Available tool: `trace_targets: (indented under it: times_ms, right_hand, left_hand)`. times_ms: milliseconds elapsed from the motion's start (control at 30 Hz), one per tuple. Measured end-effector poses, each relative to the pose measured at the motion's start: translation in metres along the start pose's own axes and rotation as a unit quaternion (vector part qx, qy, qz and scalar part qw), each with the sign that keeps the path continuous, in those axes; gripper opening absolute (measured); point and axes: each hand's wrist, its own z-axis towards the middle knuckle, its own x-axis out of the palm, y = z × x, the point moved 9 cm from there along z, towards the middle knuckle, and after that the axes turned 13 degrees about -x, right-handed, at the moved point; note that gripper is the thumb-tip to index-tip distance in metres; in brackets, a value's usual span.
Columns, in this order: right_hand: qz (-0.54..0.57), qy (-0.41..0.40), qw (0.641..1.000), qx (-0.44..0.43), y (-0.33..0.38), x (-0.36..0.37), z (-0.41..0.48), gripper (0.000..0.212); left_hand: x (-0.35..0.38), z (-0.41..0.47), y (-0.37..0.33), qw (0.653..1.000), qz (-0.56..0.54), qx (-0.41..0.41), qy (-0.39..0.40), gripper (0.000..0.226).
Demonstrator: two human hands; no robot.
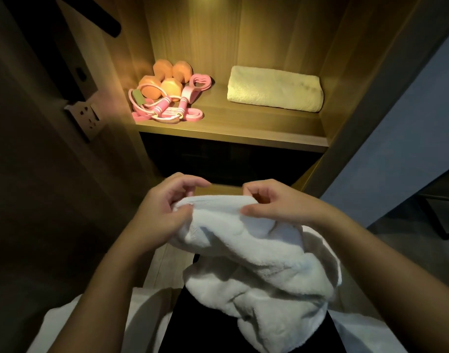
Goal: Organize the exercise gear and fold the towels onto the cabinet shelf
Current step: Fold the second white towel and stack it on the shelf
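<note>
While my left hand point(167, 207) pinches one hem of the crumpled white fleecy towel point(256, 263), my right hand point(266, 205) pinches the same hem just beside it, thumbs on top. The rest hangs bunched below my grip. My plan is to slide the hands apart to the corners, then shake it flat. On the lit wooden shelf point(231, 131) beyond my grip are orange hex dumbbells point(164, 80), a pink skipping rope with bands point(167, 108) and a folded cream towel point(274, 89). Nothing blocks the reach.
</note>
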Motion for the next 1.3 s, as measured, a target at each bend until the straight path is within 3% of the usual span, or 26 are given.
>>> trace_targets:
  times_ms: [133,233,367,400,533,600,633,700,833,1033,1100,1200,1267,1300]
  right_hand:
    - [-0.095,0.041,0.993,0.055,-0.018,-0.019,-0.016,0.033]
    - [-0.090,0.003,0.992,0.084,-0.030,-0.037,-0.028,0.029]
    - [-0.273,0.038,0.940,0.200,-0.057,-0.049,-0.044,0.008]
    - [-0.283,0.052,0.936,0.201,-0.054,-0.044,-0.041,0.020]
    - [-0.093,0.045,0.992,0.073,-0.005,-0.001,-0.004,0.052]
    - [-0.115,0.042,0.992,0.027,0.012,0.012,0.012,0.051]
    - [-0.139,0.032,0.990,0.004,0.019,0.013,0.017,0.040]
    - [-0.138,-0.024,0.990,-0.034,0.030,0.004,0.020,0.013]
    - [-0.119,-0.193,0.973,-0.030,0.019,-0.046,0.000,0.018]
    - [-0.186,-0.362,0.908,0.105,-0.031,-0.115,-0.058,0.025]
    - [-0.244,-0.350,0.890,0.162,-0.042,-0.121,-0.069,0.026]
    - [-0.361,-0.253,0.866,0.234,-0.052,-0.105,-0.064,0.023]
    - [-0.328,-0.198,0.903,0.193,-0.044,-0.081,-0.047,0.013]
    - [-0.304,-0.158,0.929,0.142,-0.033,-0.066,-0.033,0.034]
  left_hand:
    - [-0.027,0.004,0.017,0.996,0.047,-0.054,-0.047,0.034]
    - [-0.017,0.010,0.039,0.988,0.108,-0.112,0.017,0.011]
    - [-0.007,0.013,0.045,0.984,0.131,-0.119,0.005,0.030]
    - [-0.003,0.013,0.038,0.986,0.131,-0.101,0.001,0.030]
    - [0.019,0.018,-0.002,0.991,0.132,-0.018,0.010,0.023]
    - [0.025,0.019,-0.018,0.993,0.119,0.017,0.012,0.018]
    - [0.026,0.020,-0.023,0.993,0.116,0.025,0.014,0.017]
    - [0.024,0.023,-0.022,0.993,0.117,0.021,0.017,0.014]
    - [0.013,0.030,0.002,0.992,0.123,-0.042,0.010,0.015]
    - [-0.004,0.035,0.026,0.985,0.150,-0.072,-0.036,0.015]
    - [-0.008,0.036,0.031,0.983,0.156,-0.083,-0.053,0.014]
    - [-0.007,0.037,0.027,0.983,0.156,-0.065,-0.066,0.013]
    - [0.001,0.038,0.017,0.986,0.149,-0.040,-0.061,0.015]
    - [0.007,0.039,0.011,0.987,0.148,-0.027,-0.053,0.015]
